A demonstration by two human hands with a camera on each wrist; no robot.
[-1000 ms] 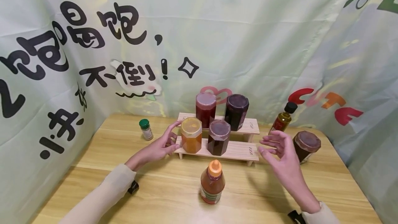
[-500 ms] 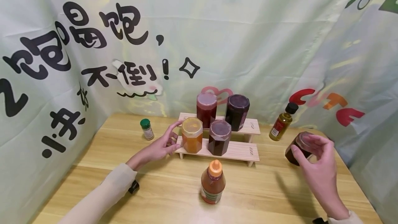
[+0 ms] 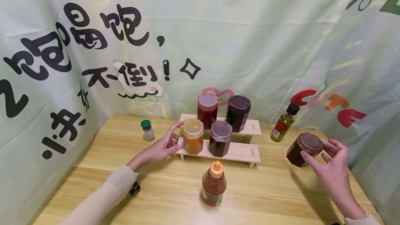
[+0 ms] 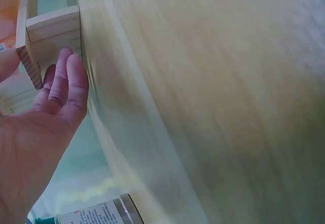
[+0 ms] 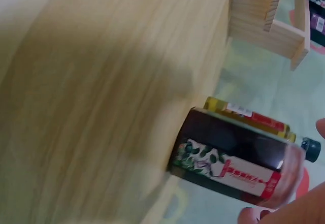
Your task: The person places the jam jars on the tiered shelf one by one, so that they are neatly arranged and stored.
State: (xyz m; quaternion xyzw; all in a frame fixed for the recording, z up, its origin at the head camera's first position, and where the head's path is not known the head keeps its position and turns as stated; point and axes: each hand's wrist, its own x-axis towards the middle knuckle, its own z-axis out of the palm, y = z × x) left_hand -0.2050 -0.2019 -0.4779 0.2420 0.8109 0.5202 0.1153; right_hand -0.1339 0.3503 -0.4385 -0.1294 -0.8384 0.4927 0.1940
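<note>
At the left end of the two-step wooden rack (image 3: 239,151), my left hand (image 3: 160,148) rests with its thumb near the lower shelf's front edge. Its index finger reaches beside an orange-yellow jar (image 3: 192,141); the other fingers lie loosely by the shelf end, as the left wrist view shows. My right hand (image 3: 332,166) is spread around a dark jam jar (image 3: 297,153) on the table at the right, thumb in front and fingers on the far right side. In the right wrist view the jar (image 5: 223,158) shows its red-and-white label, with fingertips near its lid end.
A second dark jar (image 3: 220,141) stands on the lower shelf; a red jar (image 3: 207,114) and a dark purple jar (image 3: 238,115) stand above. An orange-capped sauce bottle (image 3: 214,186) is in front, a green-capped shaker (image 3: 148,131) left, an oil bottle (image 3: 282,126) behind the jam jar.
My right hand has moved right, away from the rack's right end, over and then round the right side of the jam jar. The left hand stays at the rack.
</note>
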